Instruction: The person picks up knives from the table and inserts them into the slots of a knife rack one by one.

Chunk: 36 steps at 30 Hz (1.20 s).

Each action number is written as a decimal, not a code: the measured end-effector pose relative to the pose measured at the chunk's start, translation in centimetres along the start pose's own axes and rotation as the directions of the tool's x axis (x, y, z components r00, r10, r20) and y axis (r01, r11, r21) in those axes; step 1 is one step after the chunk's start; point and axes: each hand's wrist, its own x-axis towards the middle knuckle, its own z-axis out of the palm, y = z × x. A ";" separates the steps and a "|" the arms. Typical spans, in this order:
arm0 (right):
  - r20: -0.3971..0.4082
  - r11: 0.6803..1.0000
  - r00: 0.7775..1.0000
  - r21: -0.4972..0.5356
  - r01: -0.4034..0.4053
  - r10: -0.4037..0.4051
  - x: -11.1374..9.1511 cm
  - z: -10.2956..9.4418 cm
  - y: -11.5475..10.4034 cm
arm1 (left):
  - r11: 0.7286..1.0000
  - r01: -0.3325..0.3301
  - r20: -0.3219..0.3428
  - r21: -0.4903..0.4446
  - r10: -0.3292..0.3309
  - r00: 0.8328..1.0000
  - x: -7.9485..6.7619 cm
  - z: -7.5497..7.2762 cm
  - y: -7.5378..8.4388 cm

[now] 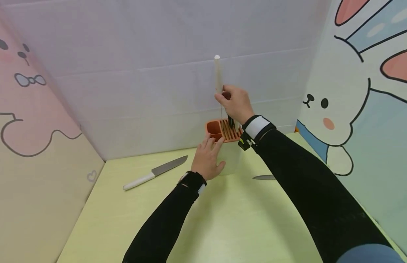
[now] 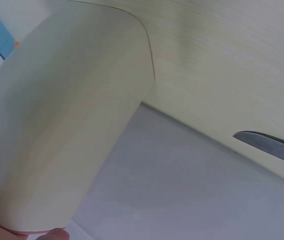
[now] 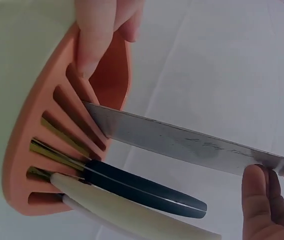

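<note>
We pinch a knife [image 3: 172, 141] in our right hand [image 1: 237, 104]; our left hand [image 1: 207, 159], fingers apart, touches the knife holder [image 1: 231, 157]

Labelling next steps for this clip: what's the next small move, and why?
Probably ease the right hand straight down, sliding the knife deeper into the holder. Its blade already meets the slotted top with much of its length exposed above, its handle points up, and the left hand touches the rim, seemingly steadying it.
</note>
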 end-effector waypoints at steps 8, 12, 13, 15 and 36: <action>0.086 0.994 0.994 -0.088 -0.063 0.071 -0.6 1.6 0.7 | 1.000 0.003 0.014 0.001 -0.003 1.000 0.2 0.4 0.5; 0.102 0.989 0.989 -0.115 -0.094 0.106 -1.2 2.3 1.0 | 1.000 0.006 0.016 0.006 -0.006 1.000 0.2 0.5 0.7; 0.096 0.988 0.989 -0.117 -0.098 0.109 -1.4 2.4 1.1 | 1.000 0.006 0.016 0.007 -0.006 1.000 0.2 0.5 0.7; 0.084 0.988 0.990 -0.119 -0.103 0.113 -1.5 2.5 1.3 | 1.000 0.004 0.009 0.011 -0.004 1.000 0.2 0.6 0.8; 0.069 0.962 0.973 -0.184 -0.203 0.219 -3.2 4.4 2.7 | 1.000 -0.007 -0.025 0.002 0.008 1.000 0.2 0.4 0.8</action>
